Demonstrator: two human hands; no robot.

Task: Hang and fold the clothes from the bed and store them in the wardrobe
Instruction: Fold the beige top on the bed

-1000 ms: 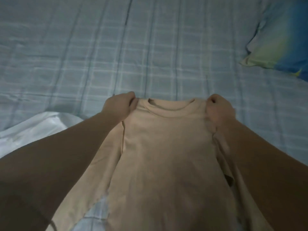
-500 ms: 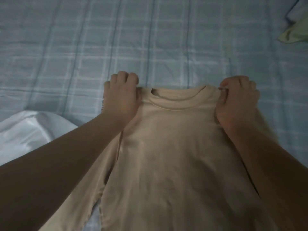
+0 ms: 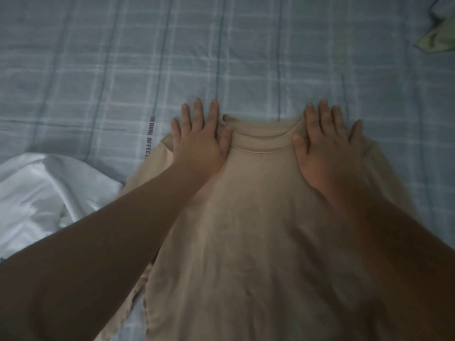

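Observation:
A beige long-sleeved shirt (image 3: 256,217) lies flat on the bed, its round collar pointing away from me. My left hand (image 3: 199,141) rests palm down on the shirt's left shoulder, fingers spread. On the right shoulder my right hand (image 3: 327,148) lies flat the same way, fingers apart. Neither hand grips the cloth. The left sleeve runs down along my left forearm; the lower hem is out of frame.
The bed is covered by a blue checked sheet (image 3: 221,50). A white garment (image 3: 46,193) is crumpled at the left edge. A corner of a green and blue pillow (image 3: 438,35) shows at the top right.
Both hands have let go of the shirt's shoulders and opened flat onto it. The shirt now lies on the sheet rather than being held by pinched fists.

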